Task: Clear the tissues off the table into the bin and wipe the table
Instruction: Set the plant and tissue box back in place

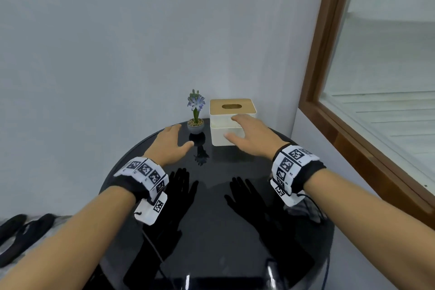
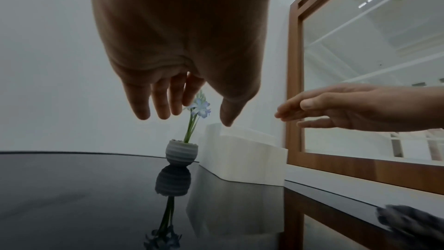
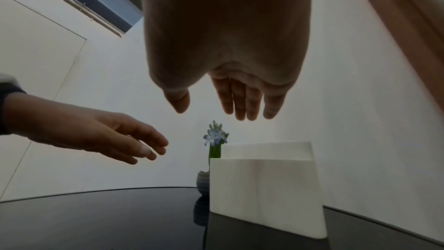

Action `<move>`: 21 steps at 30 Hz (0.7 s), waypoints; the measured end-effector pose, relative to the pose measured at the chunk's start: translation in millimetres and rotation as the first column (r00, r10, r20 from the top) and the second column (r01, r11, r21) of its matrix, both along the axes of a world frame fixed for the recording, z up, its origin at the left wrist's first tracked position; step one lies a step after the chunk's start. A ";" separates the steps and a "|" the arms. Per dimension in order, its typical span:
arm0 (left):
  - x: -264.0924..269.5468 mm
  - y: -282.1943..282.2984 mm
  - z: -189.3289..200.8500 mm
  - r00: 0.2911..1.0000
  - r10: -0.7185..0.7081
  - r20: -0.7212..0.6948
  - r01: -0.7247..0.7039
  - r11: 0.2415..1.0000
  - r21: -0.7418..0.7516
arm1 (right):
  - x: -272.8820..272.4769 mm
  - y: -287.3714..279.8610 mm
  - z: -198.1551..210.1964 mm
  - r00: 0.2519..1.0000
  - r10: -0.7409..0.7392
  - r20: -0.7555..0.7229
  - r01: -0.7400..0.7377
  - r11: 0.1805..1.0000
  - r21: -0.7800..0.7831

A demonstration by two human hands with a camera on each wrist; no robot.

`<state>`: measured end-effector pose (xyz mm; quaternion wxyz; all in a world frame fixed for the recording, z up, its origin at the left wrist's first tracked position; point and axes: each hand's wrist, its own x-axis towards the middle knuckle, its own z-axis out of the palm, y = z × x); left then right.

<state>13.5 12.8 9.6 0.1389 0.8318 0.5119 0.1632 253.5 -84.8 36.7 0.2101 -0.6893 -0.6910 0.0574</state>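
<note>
Both hands hover palm-down over the black round desk [image 1: 211, 231], holding nothing. Left hand [image 1: 170, 143] w/ fingers [image 2: 163, 102] relaxed, slightly apart, near the flower pot [image 1: 195, 126]. Right hand [image 1: 249, 135] w/ fingers [image 3: 240, 102] straight, close together, over the white tissue box [image 1: 221, 136] at the desk's far edge, beside the pot. No loose tissues visible.

I count one round black table [image 1: 211, 231]. On it stands one white tissue box [image 1: 231, 122] with a wooden lid, and one small potted flower [image 1: 195, 113]. Two bare hands are above it: one left hand [image 1: 169, 146], one right hand [image 1: 253, 139]. Each wrist carries one marker band, two in total.
</note>
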 end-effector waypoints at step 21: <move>54.8 119.6 -25.4 0.991 0.111 0.073 -0.097 0.980 -0.172 | 7.2 122.4 -44.4 0.971 0.000 0.239 -0.024 0.995 0.099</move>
